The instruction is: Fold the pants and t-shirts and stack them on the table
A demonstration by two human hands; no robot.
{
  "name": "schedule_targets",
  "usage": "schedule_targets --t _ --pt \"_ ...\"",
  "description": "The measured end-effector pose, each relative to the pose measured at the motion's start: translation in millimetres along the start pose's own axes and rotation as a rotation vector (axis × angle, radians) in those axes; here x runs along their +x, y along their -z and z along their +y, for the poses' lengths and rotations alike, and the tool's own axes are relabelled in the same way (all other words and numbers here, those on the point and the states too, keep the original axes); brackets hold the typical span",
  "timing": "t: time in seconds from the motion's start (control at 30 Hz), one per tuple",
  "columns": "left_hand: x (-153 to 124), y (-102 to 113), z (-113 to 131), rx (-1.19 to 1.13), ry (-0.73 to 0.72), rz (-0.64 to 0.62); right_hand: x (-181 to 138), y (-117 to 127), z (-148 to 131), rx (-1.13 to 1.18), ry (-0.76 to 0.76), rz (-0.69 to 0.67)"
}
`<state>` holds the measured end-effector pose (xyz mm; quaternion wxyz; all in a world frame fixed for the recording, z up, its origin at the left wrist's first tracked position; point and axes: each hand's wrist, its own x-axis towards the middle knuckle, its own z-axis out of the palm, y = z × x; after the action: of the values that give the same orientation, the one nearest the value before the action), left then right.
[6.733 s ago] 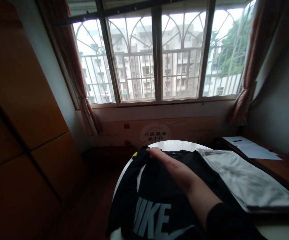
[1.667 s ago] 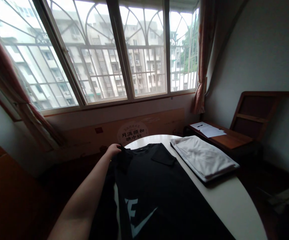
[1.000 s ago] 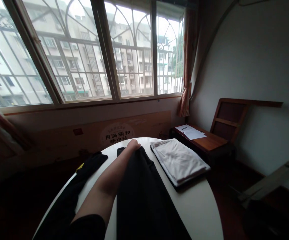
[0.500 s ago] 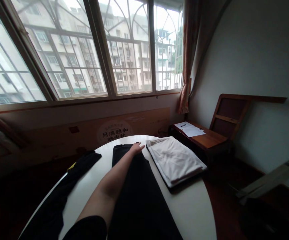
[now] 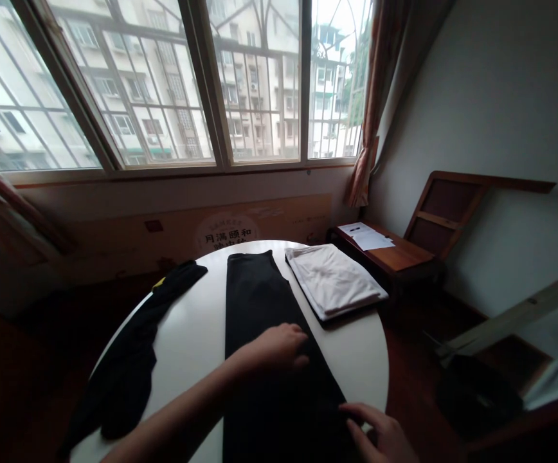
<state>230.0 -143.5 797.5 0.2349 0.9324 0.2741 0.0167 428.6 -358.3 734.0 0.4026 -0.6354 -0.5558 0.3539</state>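
Note:
A pair of black trousers [image 5: 260, 296], folded lengthwise, lies in a long strip across the round white table [image 5: 189, 341]. My left hand [image 5: 283, 347] is over the middle of the strip with its fingers loosely bent and apart, holding nothing; whether it touches the fabric is hard to see. At the near right edge of the trousers, my right hand [image 5: 382, 434] pinches the cloth between thumb and forefinger. The near end of the trousers runs out of view at the bottom.
A folded white garment [image 5: 334, 280] lies on dark cloth at the table's right. Black clothing [image 5: 134, 360] with a yellow patch hangs over the left edge. Beyond stand a wooden bench [image 5: 407, 257] with papers [image 5: 373, 241] and the barred window [image 5: 260, 96].
My left hand has drawn back from the far end of the trousers toward me. My right hand has come into view at their right edge. The view has tilted down slightly.

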Motion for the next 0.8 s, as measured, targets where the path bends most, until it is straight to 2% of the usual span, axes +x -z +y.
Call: schedule_targets --t 0.07,0.17,0.23,0.33,0.43,0.6,0.8 --pt "-27 -34 30 -0.052 -0.025 -0.029 0 2 -2 0.034 -0.006 -0.05" --pt "-49 -75 74 -0.063 0.069 0.003 -2 2 -5 0.14 -0.023 -0.029" --pt "-55 -91 99 -0.04 0.166 0.009 -3 1 -3 0.214 -0.034 -0.007" --pt "-62 -102 124 0.002 0.272 0.086 -1 -1 1 0.258 -0.048 0.002" --pt "-76 -107 129 0.04 0.334 0.201 1 -1 3 0.207 -0.027 0.049" --pt "-122 -115 115 0.195 0.477 0.4 -10 2 1 0.037 0.053 0.182" --pt "-191 -116 94 0.393 0.624 0.584 -18 0 21 -0.185 0.218 0.17"
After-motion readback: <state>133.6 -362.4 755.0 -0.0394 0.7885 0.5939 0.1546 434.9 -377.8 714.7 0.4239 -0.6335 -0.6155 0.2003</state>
